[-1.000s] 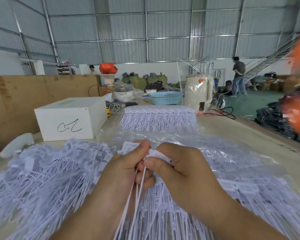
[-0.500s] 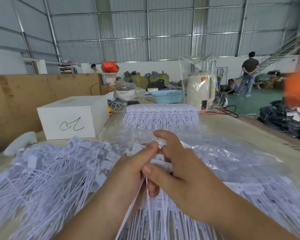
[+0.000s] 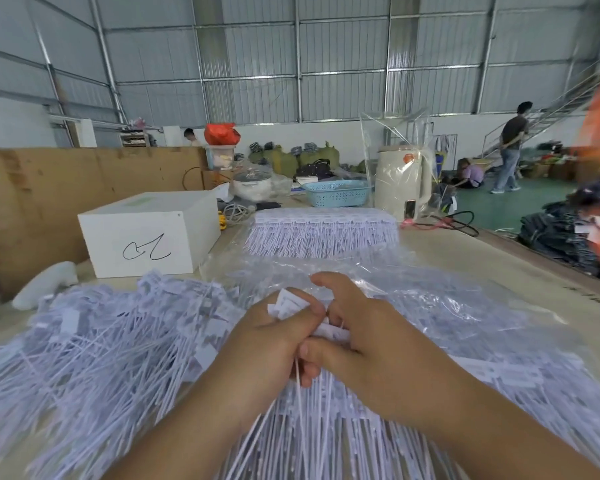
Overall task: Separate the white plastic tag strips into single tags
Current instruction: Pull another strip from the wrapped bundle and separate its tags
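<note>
My left hand point(image 3: 264, 344) and my right hand point(image 3: 371, 337) meet at the middle of the table, both pinching a small white tag strip point(image 3: 288, 304) whose heads stick up between the thumbs. Its thin tails point(image 3: 297, 403) hang down below my fingers. A loose heap of single white tags point(image 3: 94, 348) spreads to the left. Joined strips in clear plastic bags point(image 3: 465, 327) lie under and right of my hands. A neat stack of strips point(image 3: 323, 230) sits farther back.
A white box point(image 3: 149, 233) with a black scribble stands at back left against a brown board point(image 3: 49, 188). Behind are a blue basket point(image 3: 336, 192), a cream kettle point(image 3: 400, 178) and cables. On the green floor at right a person point(image 3: 510, 147) stands near piles of dark clothes point(image 3: 561, 237).
My hands have twisted the strip, so the tag heads now fan up above my left thumb. My right index finger has lifted higher. The camera has shifted slightly.
</note>
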`<state>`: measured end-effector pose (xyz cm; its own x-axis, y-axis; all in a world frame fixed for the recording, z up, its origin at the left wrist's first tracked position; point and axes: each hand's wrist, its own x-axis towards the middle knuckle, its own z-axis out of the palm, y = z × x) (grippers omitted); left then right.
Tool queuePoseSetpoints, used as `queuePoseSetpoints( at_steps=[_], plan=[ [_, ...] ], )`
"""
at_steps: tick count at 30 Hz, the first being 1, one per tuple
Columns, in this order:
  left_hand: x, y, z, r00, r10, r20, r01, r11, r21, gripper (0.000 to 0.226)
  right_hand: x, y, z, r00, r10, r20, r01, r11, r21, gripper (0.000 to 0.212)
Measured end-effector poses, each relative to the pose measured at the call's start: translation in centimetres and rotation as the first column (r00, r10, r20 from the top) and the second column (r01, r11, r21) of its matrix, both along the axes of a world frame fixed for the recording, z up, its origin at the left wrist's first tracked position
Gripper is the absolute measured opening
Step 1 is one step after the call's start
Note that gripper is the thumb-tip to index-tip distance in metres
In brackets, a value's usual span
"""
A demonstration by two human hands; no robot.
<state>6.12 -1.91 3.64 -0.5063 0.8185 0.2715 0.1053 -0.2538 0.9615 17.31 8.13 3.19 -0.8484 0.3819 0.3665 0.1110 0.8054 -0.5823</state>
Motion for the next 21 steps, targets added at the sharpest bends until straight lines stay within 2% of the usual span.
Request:
queuePoseSetpoints(
  at_steps=[4, 7, 13, 17, 21],
  plan=[
    [-0.7, 0.2, 0.0, 0.993, 0.113, 0.031, -0.115, 0.990, 0.086, 0.012, 0.5, 0.3, 0.9, 0.995, -0.077, 0.056, 0.077, 0.997, 0.010, 0.045],
    [-1.2, 0.3, -0.2, 0.987, 0.149, 0.059, -0.154, 0.984, 0.091, 0.009, 0.6, 0.6, 1.1, 0.995, -0.091, 0.043, 0.091, 0.996, 0.000, 0.052],
    [-1.4, 0.0, -0.2, 0.999, 0.037, 0.012, -0.037, 0.999, -0.006, 0.017, 0.7, 0.4, 1.1, 0.999, -0.048, -0.004, 0.048, 0.996, 0.070, 0.048],
    [-1.5, 0.0, 0.0, 1.000, 0.007, 0.013, -0.007, 1.000, 0.016, 0.014, 0.7, 0.4, 1.1, 0.997, -0.030, -0.070, 0.034, 0.998, 0.059, 0.044],
    [-0.6, 0.1, 0.2, 0.995, 0.082, 0.061, -0.087, 0.992, 0.090, 0.011, 0.2, -0.1, 1.1, 0.984, -0.075, -0.161, 0.082, 0.996, 0.039, 0.044]
  ],
)
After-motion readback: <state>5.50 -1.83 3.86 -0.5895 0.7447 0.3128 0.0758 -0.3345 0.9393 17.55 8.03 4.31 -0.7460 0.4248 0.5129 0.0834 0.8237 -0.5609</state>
